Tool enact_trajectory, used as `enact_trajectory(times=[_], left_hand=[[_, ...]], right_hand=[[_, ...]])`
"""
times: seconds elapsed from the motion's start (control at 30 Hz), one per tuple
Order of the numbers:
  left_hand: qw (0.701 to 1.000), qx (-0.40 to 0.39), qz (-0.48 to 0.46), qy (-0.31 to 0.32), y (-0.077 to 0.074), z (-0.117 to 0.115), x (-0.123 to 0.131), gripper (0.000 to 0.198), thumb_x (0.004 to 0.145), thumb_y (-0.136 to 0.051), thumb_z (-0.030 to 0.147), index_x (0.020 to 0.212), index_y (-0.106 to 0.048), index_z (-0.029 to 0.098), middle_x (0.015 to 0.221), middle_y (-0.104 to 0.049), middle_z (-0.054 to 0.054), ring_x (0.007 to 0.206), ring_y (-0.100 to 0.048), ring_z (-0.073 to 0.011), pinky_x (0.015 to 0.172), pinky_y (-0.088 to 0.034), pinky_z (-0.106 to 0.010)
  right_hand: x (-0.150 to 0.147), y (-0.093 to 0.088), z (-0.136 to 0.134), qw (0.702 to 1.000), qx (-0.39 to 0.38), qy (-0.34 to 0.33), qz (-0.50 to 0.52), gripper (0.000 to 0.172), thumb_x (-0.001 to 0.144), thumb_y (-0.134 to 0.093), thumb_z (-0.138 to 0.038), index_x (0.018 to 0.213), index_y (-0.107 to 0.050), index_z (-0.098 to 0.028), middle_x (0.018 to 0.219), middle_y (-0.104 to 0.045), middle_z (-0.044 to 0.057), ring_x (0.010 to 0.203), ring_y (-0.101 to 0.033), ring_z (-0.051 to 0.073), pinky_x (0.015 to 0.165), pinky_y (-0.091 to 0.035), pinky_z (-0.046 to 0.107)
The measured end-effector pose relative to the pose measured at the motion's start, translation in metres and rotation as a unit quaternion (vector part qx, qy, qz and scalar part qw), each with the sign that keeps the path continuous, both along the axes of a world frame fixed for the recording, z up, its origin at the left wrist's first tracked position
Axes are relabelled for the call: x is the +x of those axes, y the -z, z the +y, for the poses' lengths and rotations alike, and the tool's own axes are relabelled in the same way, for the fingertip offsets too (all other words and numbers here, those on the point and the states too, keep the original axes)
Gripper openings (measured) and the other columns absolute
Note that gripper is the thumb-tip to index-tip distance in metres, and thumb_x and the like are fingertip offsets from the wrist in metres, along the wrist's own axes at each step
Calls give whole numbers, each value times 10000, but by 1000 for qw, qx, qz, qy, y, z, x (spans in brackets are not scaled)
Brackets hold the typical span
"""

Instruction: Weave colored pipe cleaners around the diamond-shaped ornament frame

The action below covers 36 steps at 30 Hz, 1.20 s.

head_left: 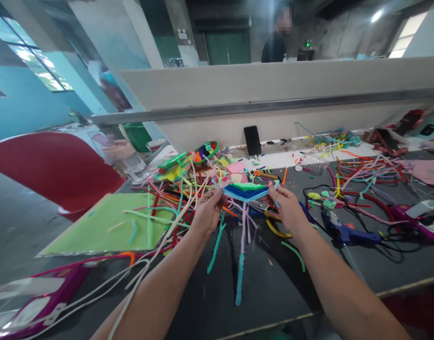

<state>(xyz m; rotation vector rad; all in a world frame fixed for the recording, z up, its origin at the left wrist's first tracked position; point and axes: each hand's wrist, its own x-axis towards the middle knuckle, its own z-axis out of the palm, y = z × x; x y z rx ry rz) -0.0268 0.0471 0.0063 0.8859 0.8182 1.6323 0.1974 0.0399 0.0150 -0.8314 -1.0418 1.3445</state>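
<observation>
Between my two hands, above the dark table, I hold a flat piece built of pipe cleaners (246, 192), banded in green, dark blue and light blue. My left hand (209, 210) pinches its left corner. Its right corner is gripped by my right hand (285, 200), where a short light-blue end sticks out by the fingers. Below the piece, a lilac and teal fuzzy stem (241, 264) stretches toward me; whether it is joined to the piece I cannot tell. A teal stem (215, 250) lies below my left hand.
A green sheet (96, 226) and a purple device (50, 302) with white cables occupy the left. To the right are a blue glue gun (351, 232) and tangled cords. A phone (252, 140) leans at the back, among scattered pipe cleaners. A red chair (57, 165) stands left; a person (274, 45) is beyond the partition.
</observation>
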Motion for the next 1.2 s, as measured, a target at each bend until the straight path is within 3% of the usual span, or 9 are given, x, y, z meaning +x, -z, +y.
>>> enact_trajectory(times=[0.13, 0.3, 0.47, 0.67, 0.87, 1.0, 1.1, 1.2], left_hand=[[1000, -9, 21, -5, -5, -4, 4, 228, 666, -781, 290, 667, -629, 121, 609, -582, 7, 553, -560, -85, 548, -488, -207], [1000, 1, 29, -7, -11, -2, -3, 245, 683, -761, 337, 788, -684, 130, 711, -614, -4, 609, -570, -92, 559, -507, -223], [996, -11, 85, -5, -15, -3, -5, 285, 679, -760, 392, 706, -663, 125, 649, -582, 5, 563, -530, -70, 556, -476, -205], [994, -26, 106, -18, -10, -2, -3, 319, 614, -805, 341, 589, -560, 139, 528, -461, 51, 484, -430, -47, 505, -405, -183], [993, -27, 118, -11, -3, -2, -1, 325, 681, -755, 377, 585, -562, 135, 517, -491, 30, 473, -440, -58, 486, -399, -189], [998, 0, 67, 17, -4, -3, 1, 308, 718, -728, 433, 748, -624, 145, 645, -573, 11, 547, -529, -80, 535, -460, -213], [999, 12, -7, 43, -9, -5, 2, 413, 739, -667, 546, 891, -644, 162, 755, -615, -9, 618, -578, -99, 583, -497, -239], [997, 23, -42, 56, -13, -8, 3, 438, 734, -652, 579, 903, -633, 175, 802, -619, -13, 662, -596, -109, 590, -495, -239]], right_hand=[[2, -7, -3, 998, -66, 15, -3, 315, 620, -772, -416, 820, -709, -181, 656, -692, 7, 627, -630, 153, 649, -486, 283], [4, -9, -4, 998, -53, 43, -14, 334, 592, -779, -426, 786, -702, -165, 618, -686, 13, 604, -634, 166, 609, -473, 281], [2, -2, -2, 997, -48, 52, -34, 329, 594, -782, -411, 801, -707, -166, 634, -694, 13, 618, -636, 171, 592, -456, 273], [-1, 4, 0, 997, -24, 53, -41, 290, 623, -768, -384, 806, -705, -169, 625, -693, 7, 636, -641, 161, 667, -473, 284], [-2, 7, 1, 998, -9, 53, -33, 262, 654, -748, -380, 820, -706, -182, 597, -680, -1, 632, -645, 175, 656, -483, 297], [1, 9, 5, 998, 23, 57, -2, 254, 670, -749, -358, 862, -715, -195, 618, -685, -11, 600, -636, 156, 674, -494, 301], [3, 10, 7, 997, 38, 54, 26, 243, 682, -747, -358, 866, -720, -202, 664, -695, -9, 607, -639, 147, 689, -499, 299], [4, 10, 8, 997, 39, 52, 46, 224, 680, -754, -353, 837, -721, -197, 700, -701, -6, 617, -642, 142, 699, -503, 296]])
